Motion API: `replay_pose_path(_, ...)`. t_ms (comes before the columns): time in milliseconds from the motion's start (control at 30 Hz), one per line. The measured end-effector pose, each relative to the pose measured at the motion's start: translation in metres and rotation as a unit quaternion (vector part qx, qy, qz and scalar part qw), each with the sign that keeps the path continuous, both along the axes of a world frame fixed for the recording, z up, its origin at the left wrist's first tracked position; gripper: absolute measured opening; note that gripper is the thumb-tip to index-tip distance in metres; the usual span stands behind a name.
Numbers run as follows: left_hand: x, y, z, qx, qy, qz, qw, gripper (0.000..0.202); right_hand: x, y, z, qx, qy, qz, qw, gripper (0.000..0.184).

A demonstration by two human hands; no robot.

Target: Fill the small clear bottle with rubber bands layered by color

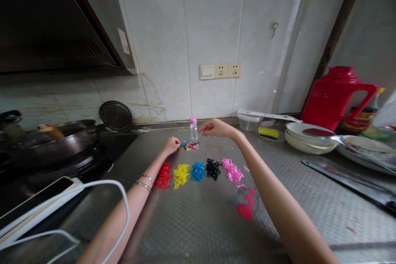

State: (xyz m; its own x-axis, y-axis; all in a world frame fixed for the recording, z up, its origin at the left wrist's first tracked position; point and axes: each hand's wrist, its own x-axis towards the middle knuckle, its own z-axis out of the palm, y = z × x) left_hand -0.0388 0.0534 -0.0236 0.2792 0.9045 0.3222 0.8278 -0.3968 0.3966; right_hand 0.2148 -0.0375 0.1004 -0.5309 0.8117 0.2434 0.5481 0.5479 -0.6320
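My left hand reaches over the steel counter, its fingertips beside a small mixed heap of coloured elastic bands. My right hand hangs in the air just right of a small clear bottle with a pink cap, close to it but apparently not touching. Nearer me lie separate heaps of red bands, yellow bands, blue bands, black bands and pink bands. Anything small in either hand's fingers is too small to see.
To the left, a dark frying pan sits on a stove, and a white cable crosses my left forearm. To the right stand a red vacuum flask and stacked white plates. A red heart-shaped patch lies on the counter.
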Motion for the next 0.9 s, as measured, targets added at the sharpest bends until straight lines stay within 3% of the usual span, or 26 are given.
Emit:
replay_pose_path(167,-0.004,0.004,-0.002,-0.003,-0.031,0.003,1.0,0.02,0.011,-0.004,0.007,-0.016,0.026,-0.026,0.999,0.026)
replay_pose_path(300,-0.008,0.005,0.006,-0.004,-0.093,-0.003,0.996,0.018,0.018,-0.009,0.011,-0.006,0.03,-0.045,0.999,0.025)
replay_pose_path(500,0.008,-0.017,0.05,-0.05,-0.219,-0.029,0.974,0.019,0.019,-0.005,0.008,-0.003,0.009,-0.067,0.998,0.024)
replay_pose_path(667,0.036,-0.052,0.092,-0.041,-0.3,-0.092,0.949,0.022,0.006,-0.005,0.005,0.002,0.033,-0.052,0.998,0.039)
replay_pose_path(767,0.05,-0.071,0.107,-0.043,-0.34,-0.143,0.928,0.021,-0.002,-0.013,0.01,-0.034,0.051,-0.015,0.998,0.044)
replay_pose_path(900,0.061,-0.088,0.116,-0.043,-0.367,-0.178,0.912,0.015,-0.007,-0.022,0.017,-0.058,0.044,0.021,0.997,0.037)
